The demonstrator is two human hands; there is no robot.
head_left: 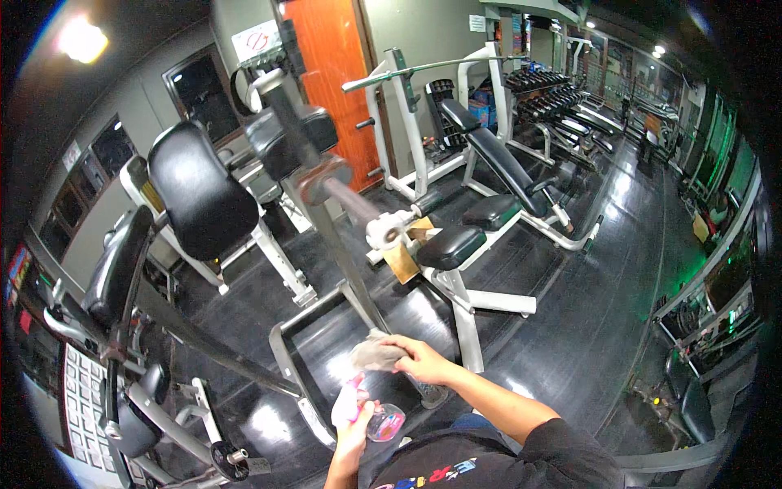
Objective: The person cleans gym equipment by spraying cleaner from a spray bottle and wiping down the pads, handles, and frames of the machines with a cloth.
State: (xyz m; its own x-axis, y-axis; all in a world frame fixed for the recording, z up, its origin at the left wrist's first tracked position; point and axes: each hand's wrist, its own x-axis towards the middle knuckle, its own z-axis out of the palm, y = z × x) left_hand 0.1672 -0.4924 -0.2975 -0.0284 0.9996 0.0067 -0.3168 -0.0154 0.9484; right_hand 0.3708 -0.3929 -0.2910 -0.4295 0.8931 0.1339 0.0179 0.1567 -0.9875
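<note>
My left hand [355, 422] grips a spray bottle [386, 422] around its neck, just below the white and pink trigger head. The bottle is clear with a colourful label, and it leans to the right. In my right hand [421, 362] is a bunched grey cloth [377, 353]. The cloth lies against or right beside the lower part of a grey metal upright [351, 275] of a gym machine; whether it touches cannot be told. A floor frame [284, 354] of the same machine runs to the left of both hands.
Ahead stands an incline bench [498, 162] under a barbell [427, 70] on a white rack. A padded machine seat [201, 189] is at left, with another padded machine [119, 269] nearer. Dumbbell racks [544, 91] line the back. Black rubber flooring [568, 293] extends right.
</note>
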